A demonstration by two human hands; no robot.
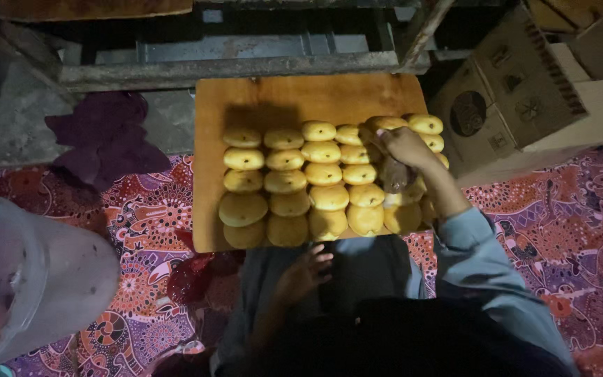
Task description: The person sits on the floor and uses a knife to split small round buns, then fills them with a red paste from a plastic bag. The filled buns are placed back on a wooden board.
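Right hand (pixel 405 145) closed around a piping bag (pixel 393 174) over buns (pixel 285 181) on a wooden board (pixel 301 98); left hand (pixel 305 272) open, empty, below the board.

grey lid (pixel 29 279) cut off, cardboard box (pixel 525 98) cropped

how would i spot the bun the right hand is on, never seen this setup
Find the wooden board on the patterned mat, covered in rows of round yellow buns. Go to the far right corner, where the right hand reaches in. The bun under its fingertips is in the back row, second from the right end, the only one being touched.
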